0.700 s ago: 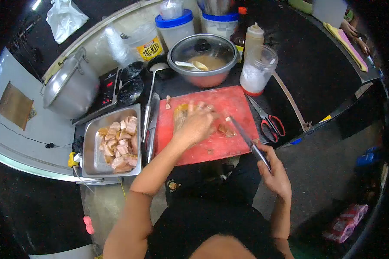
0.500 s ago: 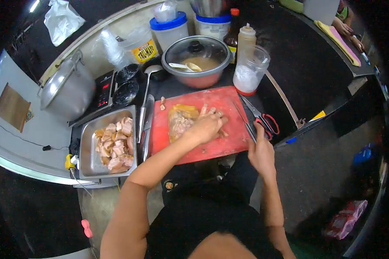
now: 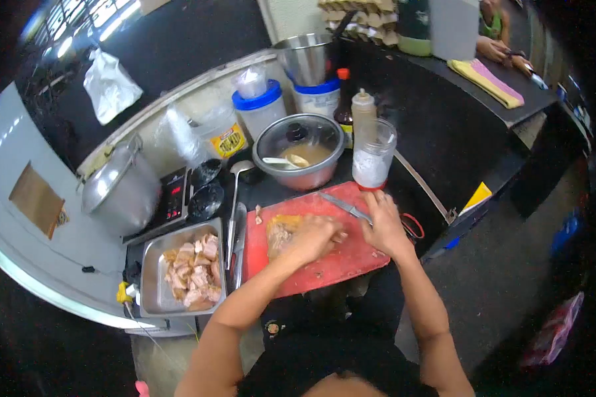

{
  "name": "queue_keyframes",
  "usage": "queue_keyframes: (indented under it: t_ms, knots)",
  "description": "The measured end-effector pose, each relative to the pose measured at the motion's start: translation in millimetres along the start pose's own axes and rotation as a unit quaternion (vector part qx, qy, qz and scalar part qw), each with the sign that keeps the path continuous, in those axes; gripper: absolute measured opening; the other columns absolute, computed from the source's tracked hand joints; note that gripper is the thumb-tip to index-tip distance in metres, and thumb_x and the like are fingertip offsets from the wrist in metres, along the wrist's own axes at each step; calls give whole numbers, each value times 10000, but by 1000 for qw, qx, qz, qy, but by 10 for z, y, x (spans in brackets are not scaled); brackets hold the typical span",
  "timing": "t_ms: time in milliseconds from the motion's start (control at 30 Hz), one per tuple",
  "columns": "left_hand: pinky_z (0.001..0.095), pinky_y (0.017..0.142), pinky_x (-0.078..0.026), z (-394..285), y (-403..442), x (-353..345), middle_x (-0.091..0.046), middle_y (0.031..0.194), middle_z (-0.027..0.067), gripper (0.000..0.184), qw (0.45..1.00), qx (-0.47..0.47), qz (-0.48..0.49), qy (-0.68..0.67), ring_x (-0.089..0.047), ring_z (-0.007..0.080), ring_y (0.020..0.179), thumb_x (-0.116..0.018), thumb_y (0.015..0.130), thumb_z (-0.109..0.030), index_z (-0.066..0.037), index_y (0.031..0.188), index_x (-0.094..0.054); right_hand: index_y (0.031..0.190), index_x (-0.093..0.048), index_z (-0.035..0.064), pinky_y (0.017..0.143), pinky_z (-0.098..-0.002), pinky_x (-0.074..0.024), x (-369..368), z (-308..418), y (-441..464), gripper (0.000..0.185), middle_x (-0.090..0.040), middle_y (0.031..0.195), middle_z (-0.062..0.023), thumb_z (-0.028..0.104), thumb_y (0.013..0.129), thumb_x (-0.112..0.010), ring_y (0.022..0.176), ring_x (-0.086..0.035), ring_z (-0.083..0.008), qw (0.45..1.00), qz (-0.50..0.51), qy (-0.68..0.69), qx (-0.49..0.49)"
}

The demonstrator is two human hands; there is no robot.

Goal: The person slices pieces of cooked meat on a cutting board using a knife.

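Note:
My left hand (image 3: 319,237) is closed over the red cutting board (image 3: 298,281), its curled fingers around something I cannot make out. Just left of it a slab of meat (image 3: 281,235) lies on the board, partly under the hand. My right hand (image 3: 383,221) is at the board's right side, wrapped round the handle of a knife (image 3: 344,204) whose blade points up and left. Small meat bits (image 3: 259,214) sit at the board's upper left. Scissors (image 3: 414,226) with red-edged handles are partly hidden behind my right hand.
A steel tray (image 3: 150,281) of cut meat stands left, beside a ladle (image 3: 232,225). Behind the board are a lidded bowl (image 3: 298,177), a jar of white powder (image 3: 372,165), bottles and tubs. A large pot (image 3: 122,188) stands at left. Another person's hands (image 3: 503,53) show far right.
The view has tilted up, so things appear lower. My right hand has moved forward over the board's right edge with the knife, whose blade now points more leftward. My left hand's fingers have curled in.

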State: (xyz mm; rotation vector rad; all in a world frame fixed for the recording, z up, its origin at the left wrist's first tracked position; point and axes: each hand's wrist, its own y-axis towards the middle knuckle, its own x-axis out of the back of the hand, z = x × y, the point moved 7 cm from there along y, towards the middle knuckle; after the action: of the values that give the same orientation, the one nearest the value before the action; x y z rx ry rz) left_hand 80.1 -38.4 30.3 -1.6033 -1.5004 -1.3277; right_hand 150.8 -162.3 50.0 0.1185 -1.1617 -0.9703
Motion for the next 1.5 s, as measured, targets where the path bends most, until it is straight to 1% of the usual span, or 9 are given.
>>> queue_keyframes:
  t_ms: [33, 100, 133, 233, 500, 1133, 1333, 1367, 1500]
  knots:
    - [439, 834, -503, -69, -63, 242, -717, 928, 105, 228, 999, 0, -49, 6, -682, 289, 920, -677, 734, -88, -68, 960, -697, 1142, -537, -2, 921, -438, -448, 237, 255, 123, 401, -592, 1070, -179, 32, 757, -640, 1073, -574, -323, 990, -24, 131, 42]
    - [437, 789, -531, 74, -241, 570, -703, 974, 169, 347, 994, 109, -13, -23, -675, 346, 923, -689, 706, -52, -92, 1050, -702, 1116, -533, 1, 874, -317, -478, 552, 726, 314, 283, -579, 1048, -111, 55, 846, -596, 981, -595, -176, 779, 25, 626, 3]
    - [410, 794, -532, 182, -356, 705, -707, 947, 151, 300, 995, 74, -69, -13, -692, 302, 866, -722, 695, -55, -65, 994, -713, 1076, -513, 19, 877, -357, -483, 823, 1107, 391, 295, -552, 961, -114, 127, 820, -611, 867, -585, -204, 528, 93, 838, 100]
    - [367, 749, -532, 349, -823, 1150, -693, 863, 159, 284, 974, 160, -157, -9, -688, 281, 811, -694, 699, -1, -20, 982, -704, 919, -475, 95, 812, -528, -507, 1483, 1842, 466, 157, -466, 766, -33, 190, 862, -585, 661, -509, -177, 287, 186, 903, 261]
    - [306, 768, -531, 1298, -2184, 1119, -697, 969, 149, 393, 917, 373, -134, -31, -668, 203, 854, -711, 828, -87, -16, 1206, -630, 949, -495, 69, 757, -474, -483, 1396, 2824, 278, 208, -483, 762, -34, 216, 844, -598, 648, -502, -158, 330, 231, 862, 307]
    - [345, 818, -499, 1288, -2486, 1114, -661, 915, 103, 395, 915, 331, -231, -26, -636, 249, 825, -740, 857, -297, -175, 1229, -684, 1021, -542, 8, 626, -344, -428, 935, 3023, -33, 358, -523, 752, -35, 276, 800, -628, 616, -487, -114, 436, 256, 819, 271]
    - [315, 687, -494, 913, -2405, 1244, -645, 746, 88, 235, 853, 397, -317, -115, -614, 203, 685, -671, 736, 23, 23, 971, -658, 1044, -556, -12, 585, -304, -410, 794, 2975, 17, 409, -536, 749, -36, 295, 786, -638, 606, -482, -100, 450, 262, 816, 252]
    - [315, 690, -489, 1067, -2467, 1277, -623, 767, 88, 268, 866, 454, -198, -65, -589, 199, 710, -670, 750, 20, 33, 1017, -657, 1048, -559, -15, 578, -297, -407, 766, 2947, 54, 417, -538, 748, -36, 298, 784, -639, 604, -482, -98, 456, 261, 814, 247]
    - [341, 805, -514, 1329, -2478, 1109, -650, 976, 145, 344, 868, 393, -298, -52, -642, 242, 889, -708, 766, -19, 32, 1100, -641, 1063, -569, -28, 550, -270, -395, 673, 2672, 194, 451, -547, 746, -36, 310, 774, -645, 597, -478, -88, 520, 233, 793, 216]
